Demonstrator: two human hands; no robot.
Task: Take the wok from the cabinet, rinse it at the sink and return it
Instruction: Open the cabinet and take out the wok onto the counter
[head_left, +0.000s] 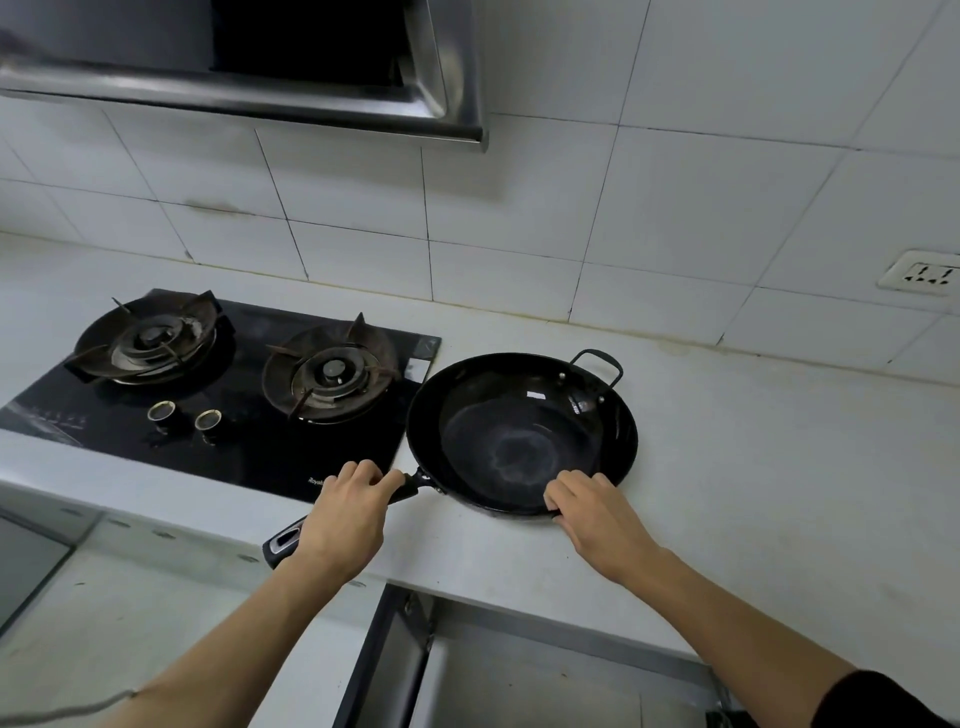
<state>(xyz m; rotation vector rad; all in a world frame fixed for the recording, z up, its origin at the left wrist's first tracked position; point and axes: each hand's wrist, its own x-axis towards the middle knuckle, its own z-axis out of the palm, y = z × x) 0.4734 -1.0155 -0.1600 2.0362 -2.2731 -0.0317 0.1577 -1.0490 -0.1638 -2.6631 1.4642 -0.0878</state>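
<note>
A black wok (519, 431) rests on the white countertop (753, 467), just right of the gas hob. It has a long black handle pointing toward me at the lower left and a small loop handle (597, 361) at the far right. My left hand (348, 514) is closed around the long handle. At the near rim of the wok, my right hand (592, 506) grips the edge with its fingers curled over it. Below the counter an open cabinet (410, 660) shows its door edge and pale interior.
A black two-burner gas hob (218, 384) with two knobs lies left of the wok. A steel range hood (260, 78) hangs above it. White wall tiles run behind, with a socket (922, 273) at far right. No sink is in view.
</note>
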